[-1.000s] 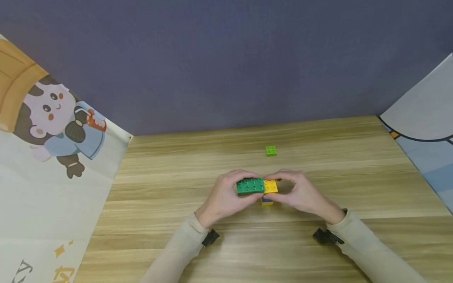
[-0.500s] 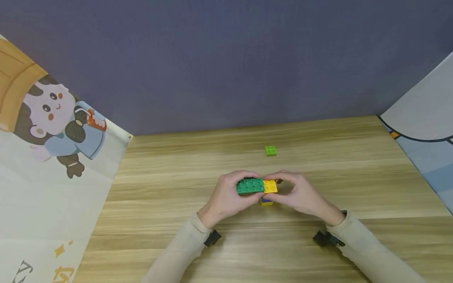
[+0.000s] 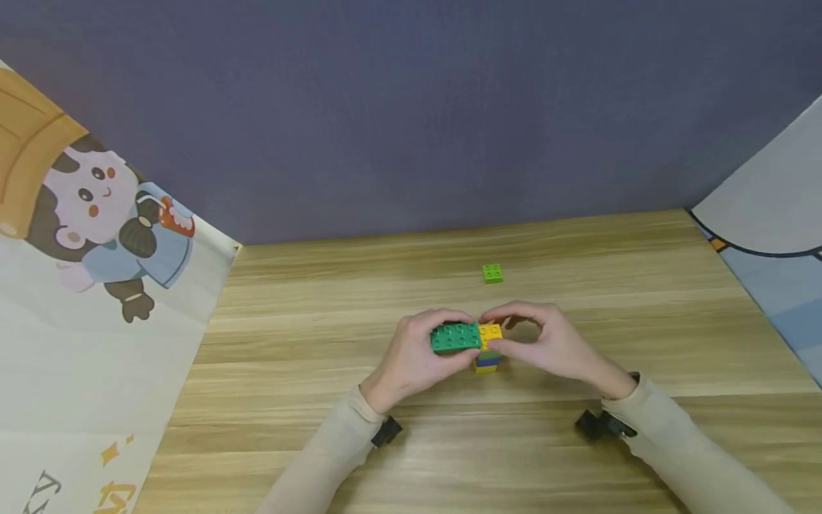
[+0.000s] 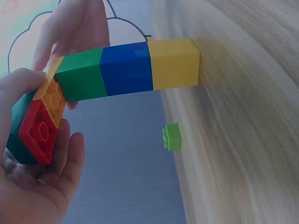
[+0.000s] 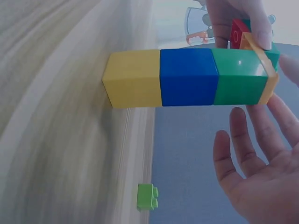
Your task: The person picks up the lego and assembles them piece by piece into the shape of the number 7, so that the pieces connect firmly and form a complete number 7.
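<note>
A column of toy building bricks stands upright on the table: yellow at the bottom, blue, then green. A thin yellow-orange brick caps it and sticks out leftward. Beside its studs lies a long dark green brick, and under that a red brick shows with its hollow underside. My left hand grips the long green brick between thumb and fingers. With thumb in front and fingers behind, my right hand pinches the yellow-orange brick at the column's top.
A small light green brick lies on the wooden table behind the column. A dark blue-grey panel rises at the table's back edge. Printed panels flank both sides.
My right hand has shifted slightly up and to the right, its thumb now over the yellow-orange brick's front edge. More of the column shows below. My left hand stays nearly still.
</note>
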Tool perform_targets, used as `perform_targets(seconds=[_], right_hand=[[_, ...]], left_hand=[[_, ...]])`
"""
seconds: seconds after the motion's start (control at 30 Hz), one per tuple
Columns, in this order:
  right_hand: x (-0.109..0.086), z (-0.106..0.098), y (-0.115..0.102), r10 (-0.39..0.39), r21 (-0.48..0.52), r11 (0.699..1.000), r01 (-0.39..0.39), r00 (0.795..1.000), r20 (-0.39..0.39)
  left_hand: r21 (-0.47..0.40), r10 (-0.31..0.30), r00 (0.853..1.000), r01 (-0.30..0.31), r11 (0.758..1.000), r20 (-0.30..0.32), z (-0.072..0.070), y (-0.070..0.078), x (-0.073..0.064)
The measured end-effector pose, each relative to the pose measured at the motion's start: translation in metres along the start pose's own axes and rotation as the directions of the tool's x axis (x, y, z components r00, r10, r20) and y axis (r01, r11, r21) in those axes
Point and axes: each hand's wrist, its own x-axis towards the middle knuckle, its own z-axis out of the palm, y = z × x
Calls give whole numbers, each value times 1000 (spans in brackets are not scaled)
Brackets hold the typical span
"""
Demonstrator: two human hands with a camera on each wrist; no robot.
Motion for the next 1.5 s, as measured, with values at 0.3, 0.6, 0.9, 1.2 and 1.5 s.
perform_targets(seconds=[0.3,0.6,0.9,1.2,1.5], right_hand=[[10,-11,-2,72,-7,997,-71,997,12],[26,-21,8,137,-37,990,-137,990,-17],[44,-33,23,271,-94,957,-275,961,-55],[56,-38,40,334,-120,932,-341,940,-73],[62,-46,61,378,-91,918,-387,920,-105]], left_hand=[[13,-13,1000,13,1000,-7,0,1,0],[8,-46,999,46,999,9,1,2,0],[14,-64,998,64,998,11,-1,3,1],[12,-59,998,59,998,8,-1,2,0],[4,-62,998,62,998,14,0,3,-1]])
